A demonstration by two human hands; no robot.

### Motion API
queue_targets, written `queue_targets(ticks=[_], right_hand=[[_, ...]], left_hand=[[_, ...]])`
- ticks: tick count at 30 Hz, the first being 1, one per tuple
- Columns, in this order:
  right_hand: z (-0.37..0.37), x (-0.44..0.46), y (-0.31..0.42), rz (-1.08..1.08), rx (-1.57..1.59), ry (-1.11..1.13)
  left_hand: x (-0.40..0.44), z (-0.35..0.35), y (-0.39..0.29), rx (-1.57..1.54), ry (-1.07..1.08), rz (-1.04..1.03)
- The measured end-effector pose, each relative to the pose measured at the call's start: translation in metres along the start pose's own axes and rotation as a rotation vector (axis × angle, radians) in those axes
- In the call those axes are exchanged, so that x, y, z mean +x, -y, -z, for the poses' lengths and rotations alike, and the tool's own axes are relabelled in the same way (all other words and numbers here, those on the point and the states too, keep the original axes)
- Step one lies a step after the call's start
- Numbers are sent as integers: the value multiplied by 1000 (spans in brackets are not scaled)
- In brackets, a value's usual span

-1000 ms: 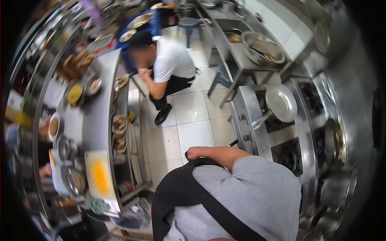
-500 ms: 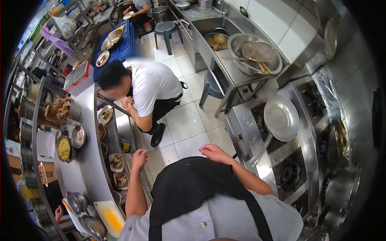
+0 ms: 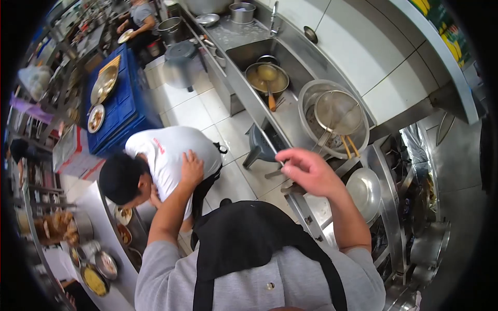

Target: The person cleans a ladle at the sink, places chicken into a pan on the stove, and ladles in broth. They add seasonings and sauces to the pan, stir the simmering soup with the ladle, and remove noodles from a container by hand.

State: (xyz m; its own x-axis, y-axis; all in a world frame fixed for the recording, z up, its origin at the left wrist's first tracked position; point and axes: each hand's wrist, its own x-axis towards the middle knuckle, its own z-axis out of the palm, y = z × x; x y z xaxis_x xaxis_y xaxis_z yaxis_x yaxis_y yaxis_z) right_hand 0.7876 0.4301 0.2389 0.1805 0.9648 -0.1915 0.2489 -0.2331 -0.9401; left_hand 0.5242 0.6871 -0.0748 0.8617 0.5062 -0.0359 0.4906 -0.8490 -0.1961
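Observation:
My left hand [image 3: 192, 168] rests with its fingers spread on the back of a bent-over co-worker in a white shirt [image 3: 174, 150] and black cap. My right hand [image 3: 307, 171] is raised in front of the metal sink counter's edge, fingers apart and slightly curled, holding nothing. Just beyond it is a large metal basin [image 3: 306, 103] with a strainer [image 3: 338, 111] and wooden sticks. To the right of my right forearm, a pan [image 3: 363, 193] lies on the stove.
A sink [image 3: 233, 53] holds a pot with a ladle. Blue crates [image 3: 122, 111] with plates stand beyond the co-worker. A grey stool [image 3: 181, 50] is on the floor. Bowls of food line the left counter [image 3: 96, 210]. Another person [image 3: 141, 20] is at the back.
I am closer to the co-worker and the sink. My left hand has come onto the co-worker's back; my right hand has risen toward the counter. The co-worker is bent lower.

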Motion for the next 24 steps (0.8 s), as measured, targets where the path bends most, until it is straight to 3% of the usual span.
queue_targets(ticks=[2,4,7,9,10,12,13,16,17,20,21,23,24], right_hand=[[31,37,12,-86,-67,-96],[64,85,-14,-126,-66,-93],[101,159,-80,-177,-245,-98],[116,213,-153,157,-532,-233],[120,235,-159,164,-532,-237],[117,273,-161,-223,-729,-228],[119,292,-167,-221,-725,-237],[123,344,-205,-469,-975,163],[124,359,-209,-538,-1034,285],[121,381,-213,-682,-729,-102],[120,390,-221,-702,-710,-133],[120,409,-249,-777,-569,-181],[118,415,-254,-919,-257,-306]], left_hand=[[34,10,14,100,348,41],[63,5,22,112,329,-29],[97,-4,24,102,502,-86],[113,0,32,-20,674,-71],[126,-1,38,-15,669,-66],[146,-4,51,-186,759,-59],[163,5,63,-256,764,-38],[244,11,98,-270,808,-92],[279,22,108,-323,694,-86],[398,61,126,-518,306,-58],[442,69,126,-602,206,-72],[521,97,119,-755,-18,-235],[555,119,114,-814,-53,-299]])
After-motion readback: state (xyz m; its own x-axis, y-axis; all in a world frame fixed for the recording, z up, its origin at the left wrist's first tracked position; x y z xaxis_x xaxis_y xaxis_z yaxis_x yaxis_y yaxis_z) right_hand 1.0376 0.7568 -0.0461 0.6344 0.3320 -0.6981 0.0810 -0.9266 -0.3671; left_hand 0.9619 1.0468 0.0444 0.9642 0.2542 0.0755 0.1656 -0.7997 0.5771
